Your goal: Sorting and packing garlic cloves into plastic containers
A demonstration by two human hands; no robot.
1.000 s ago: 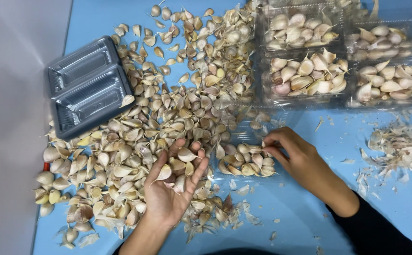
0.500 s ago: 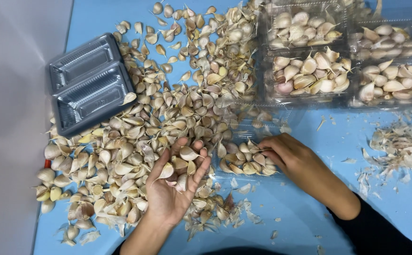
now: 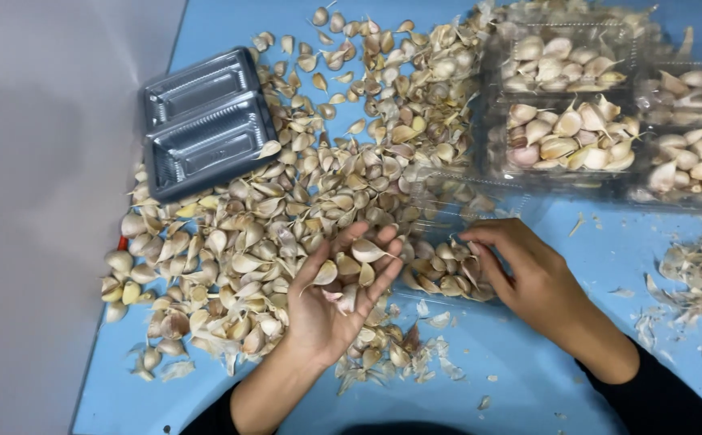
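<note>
We sort loose garlic cloves, mid-handful.
Left hand (image 3: 336, 302) lies palm up, fingers (image 3: 383, 266) wide, cupping a few garlic cloves (image 3: 349, 270); right hand (image 3: 528, 274) has fingers narrow, tips on cloves in the clear tray (image 3: 447, 278) just beside them. Next move likely needs a pinch-and-drop into that tray. Blue counter (image 3: 528, 379), clove pile (image 3: 286, 209) beyond the fingers, filled trays (image 3: 576, 129), empty grey tray (image 3: 206, 121), skins (image 3: 701, 278); grey floor left.

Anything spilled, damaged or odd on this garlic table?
One oddity: a small red object peeks from under the garlic cloves at the pile's left edge; too hidden to identify. Loose papery skins litter the blue table at right.
</note>
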